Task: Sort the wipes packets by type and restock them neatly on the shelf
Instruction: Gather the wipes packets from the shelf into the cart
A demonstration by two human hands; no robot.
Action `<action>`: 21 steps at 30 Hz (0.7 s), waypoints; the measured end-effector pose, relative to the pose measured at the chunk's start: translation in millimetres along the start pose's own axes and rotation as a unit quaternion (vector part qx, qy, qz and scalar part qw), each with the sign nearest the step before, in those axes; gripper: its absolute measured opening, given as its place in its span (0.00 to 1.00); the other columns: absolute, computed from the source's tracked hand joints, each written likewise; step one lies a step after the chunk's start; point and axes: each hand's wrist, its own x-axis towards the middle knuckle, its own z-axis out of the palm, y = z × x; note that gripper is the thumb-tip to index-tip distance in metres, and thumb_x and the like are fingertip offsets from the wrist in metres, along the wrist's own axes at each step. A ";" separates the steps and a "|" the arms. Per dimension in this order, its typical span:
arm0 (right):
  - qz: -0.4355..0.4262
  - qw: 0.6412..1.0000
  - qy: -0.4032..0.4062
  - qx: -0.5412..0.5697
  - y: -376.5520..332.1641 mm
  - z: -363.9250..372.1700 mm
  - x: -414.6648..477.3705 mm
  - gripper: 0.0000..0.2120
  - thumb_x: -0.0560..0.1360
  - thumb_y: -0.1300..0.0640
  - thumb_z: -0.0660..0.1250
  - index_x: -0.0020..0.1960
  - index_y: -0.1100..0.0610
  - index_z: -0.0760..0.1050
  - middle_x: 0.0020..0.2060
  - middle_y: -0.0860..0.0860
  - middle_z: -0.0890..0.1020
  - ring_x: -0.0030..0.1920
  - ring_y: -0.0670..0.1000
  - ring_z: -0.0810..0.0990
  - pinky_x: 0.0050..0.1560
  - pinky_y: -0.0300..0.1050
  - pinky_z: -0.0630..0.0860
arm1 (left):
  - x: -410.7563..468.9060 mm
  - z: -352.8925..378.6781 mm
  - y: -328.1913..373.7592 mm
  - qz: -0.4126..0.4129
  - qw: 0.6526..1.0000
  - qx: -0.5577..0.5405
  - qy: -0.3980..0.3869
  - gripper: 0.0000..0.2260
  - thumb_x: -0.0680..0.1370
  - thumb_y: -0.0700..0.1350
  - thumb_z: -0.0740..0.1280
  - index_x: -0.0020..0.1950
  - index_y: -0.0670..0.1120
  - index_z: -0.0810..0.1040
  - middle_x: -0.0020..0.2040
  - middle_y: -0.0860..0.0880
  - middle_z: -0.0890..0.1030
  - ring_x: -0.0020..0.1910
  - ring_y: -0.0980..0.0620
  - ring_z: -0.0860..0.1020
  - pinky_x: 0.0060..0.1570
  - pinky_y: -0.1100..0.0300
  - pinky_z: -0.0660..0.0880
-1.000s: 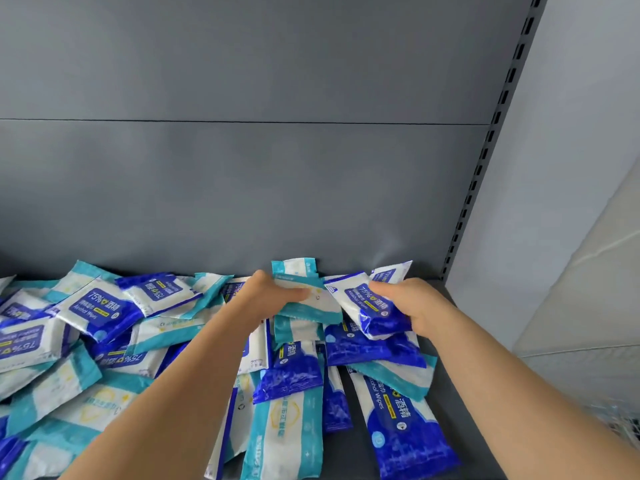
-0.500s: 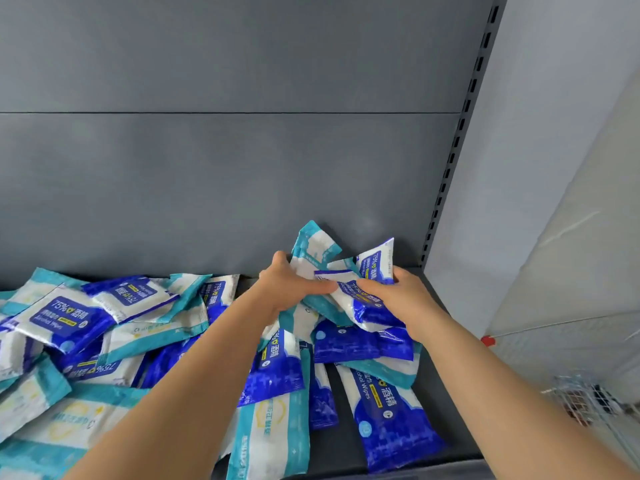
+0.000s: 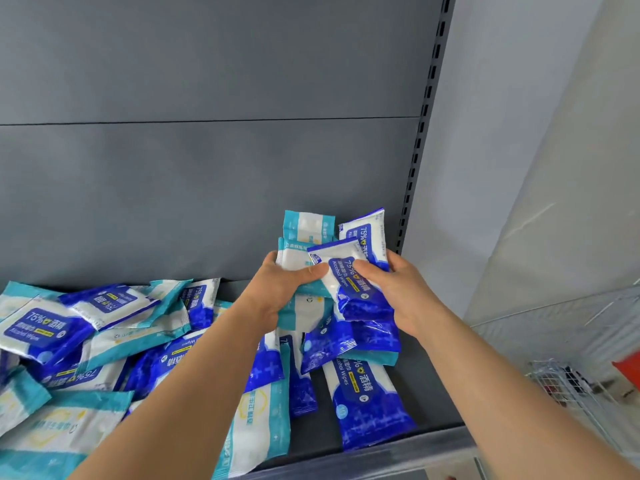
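Two kinds of wipes packets lie jumbled on the grey shelf (image 3: 429,393): dark blue alcohol wipes and teal-edged white ones. My left hand (image 3: 277,289) grips a couple of teal packets (image 3: 306,226), held upright above the pile. My right hand (image 3: 398,289) grips two blue alcohol packets (image 3: 349,278), its thumb pressed on the front one. The two bundles touch between my hands. More blue packets (image 3: 370,403) lie flat below my hands, and a mixed heap (image 3: 69,323) covers the shelf's left side.
The grey back panel (image 3: 207,168) rises behind the pile. A slotted upright (image 3: 419,143) marks the shelf's right end, with a pale wall beyond. A wire basket (image 3: 575,386) stands low at the right. The shelf's front lip (image 3: 398,452) runs below the packets.
Both hands have lifted their packets higher off the pile and brought them upright, close together. The view has shifted right, showing more of the wire basket.
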 end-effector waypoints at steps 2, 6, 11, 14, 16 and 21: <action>0.001 1.000 0.005 -0.012 4.4 -0.9 -4.7 0.19 0.70 0.51 0.74 0.58 0.50 0.73 0.48 0.51 0.84 0.46 0.52 0.85 0.49 0.54 0.82 | -2.8 0.6 -5.7 -0.005 1.000 0.015 -0.014 0.25 0.69 0.46 0.77 0.62 0.49 0.69 0.49 0.47 0.84 0.40 0.50 0.85 0.34 0.53 0.80; 0.006 1.000 0.009 -0.019 10.7 -4.0 -14.6 0.19 0.70 0.50 0.74 0.58 0.50 0.73 0.48 0.51 0.84 0.46 0.51 0.85 0.49 0.54 0.82 | -8.6 1.9 -14.4 -0.022 0.999 0.016 -0.032 0.26 0.69 0.48 0.77 0.62 0.50 0.69 0.50 0.47 0.85 0.44 0.48 0.85 0.38 0.51 0.81; -0.006 1.000 -0.001 0.007 4.0 -9.8 -24.7 0.16 0.71 0.52 0.73 0.57 0.50 0.74 0.48 0.52 0.84 0.46 0.52 0.85 0.47 0.52 0.82 | -15.8 13.4 -15.4 0.012 1.000 0.014 -0.019 0.25 0.69 0.48 0.77 0.61 0.51 0.70 0.51 0.47 0.84 0.46 0.48 0.84 0.43 0.48 0.81; -0.023 1.000 0.001 0.005 1.0 -9.6 -29.3 0.18 0.72 0.52 0.72 0.60 0.50 0.73 0.49 0.51 0.84 0.47 0.52 0.85 0.48 0.53 0.82 | -20.5 21.1 -12.2 0.053 0.998 0.015 0.012 0.24 0.70 0.48 0.76 0.60 0.51 0.70 0.51 0.49 0.83 0.46 0.51 0.83 0.38 0.52 0.80; -0.041 0.999 -0.001 0.024 -3.7 -9.7 -32.2 0.16 0.72 0.53 0.72 0.59 0.50 0.74 0.48 0.51 0.85 0.47 0.51 0.85 0.44 0.50 0.82 | -24.1 23.8 -5.7 0.074 0.997 0.005 0.018 0.23 0.70 0.48 0.76 0.60 0.52 0.70 0.51 0.50 0.82 0.46 0.52 0.83 0.38 0.53 0.80; -0.066 0.996 -0.013 0.060 -21.1 -9.1 -38.5 0.13 0.73 0.54 0.71 0.56 0.49 0.74 0.45 0.49 0.85 0.45 0.50 0.85 0.38 0.46 0.82 | -34.6 25.5 11.1 0.101 0.994 -0.028 0.010 0.25 0.69 0.47 0.77 0.62 0.51 0.70 0.52 0.49 0.83 0.46 0.50 0.84 0.45 0.46 0.82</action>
